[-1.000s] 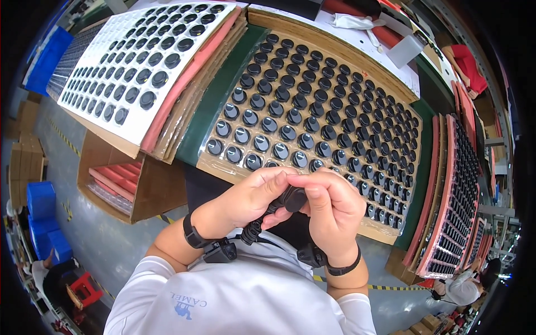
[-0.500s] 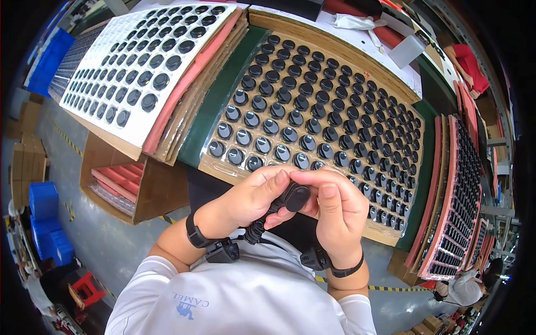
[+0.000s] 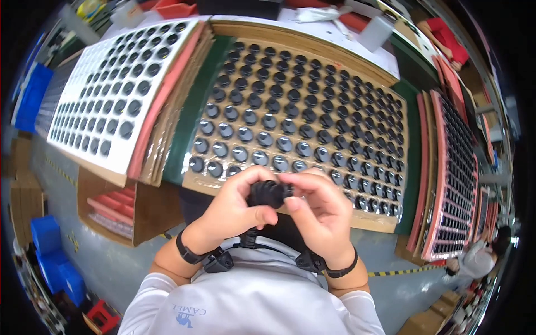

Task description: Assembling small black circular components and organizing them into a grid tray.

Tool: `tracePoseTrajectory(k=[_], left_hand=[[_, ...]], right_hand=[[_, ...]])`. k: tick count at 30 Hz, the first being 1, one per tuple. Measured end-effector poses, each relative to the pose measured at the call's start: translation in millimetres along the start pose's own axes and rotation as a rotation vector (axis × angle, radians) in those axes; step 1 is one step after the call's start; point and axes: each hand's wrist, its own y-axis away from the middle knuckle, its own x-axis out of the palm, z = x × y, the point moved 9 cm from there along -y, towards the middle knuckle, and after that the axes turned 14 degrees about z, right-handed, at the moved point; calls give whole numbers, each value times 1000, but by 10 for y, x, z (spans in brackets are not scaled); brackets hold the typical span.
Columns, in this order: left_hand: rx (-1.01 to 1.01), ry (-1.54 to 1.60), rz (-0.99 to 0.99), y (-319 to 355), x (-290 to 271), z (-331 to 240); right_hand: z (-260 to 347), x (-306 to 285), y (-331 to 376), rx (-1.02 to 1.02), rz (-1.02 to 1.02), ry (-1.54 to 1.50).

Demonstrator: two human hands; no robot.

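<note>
In front of my waist, a black round part (image 3: 267,194) with a ribbed, stepped side lies sideways between my two hands. My left hand (image 3: 237,204) wraps round its wider end, thumb below and fingers over the top. The fingertips of my right hand (image 3: 318,204) pinch its narrower right end. Just beyond my hands lies a large clear plastic tray (image 3: 209,181) on brown cardboard, filled with rows of similar black parts (image 3: 283,144) with shiny round tops. My fingers hide a few of the tray's nearest places.
To the left, a white tray (image 3: 118,162) with black round parts rests on stacked pink and brown sheets. Another loaded stack (image 3: 446,223) stands at the right. A cardboard box (image 3: 159,209) with pink trays sits below left. A white bottle (image 3: 377,32) stands at the back.
The black part has turned from showing its flat round end to lying sideways. My left hand now wraps round it, and my right fingers have closed on its right end. The view has shifted slightly.
</note>
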Motion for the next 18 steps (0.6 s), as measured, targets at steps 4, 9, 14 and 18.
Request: tracePoseTrajectory(k=[4, 9, 14, 18], left_hand=[[-191, -23, -11, -6, 14, 90], [-348, 104, -46, -67, 103, 275], [-193, 214, 74, -151, 178, 288], [-200, 305, 59, -160, 177, 340]], right_hand=[[-68, 32, 40, 61, 60, -177], [-205, -66, 202, 171, 8, -330], [-224, -276, 369, 199, -57, -263], [-71, -690, 419, 230, -81, 214]])
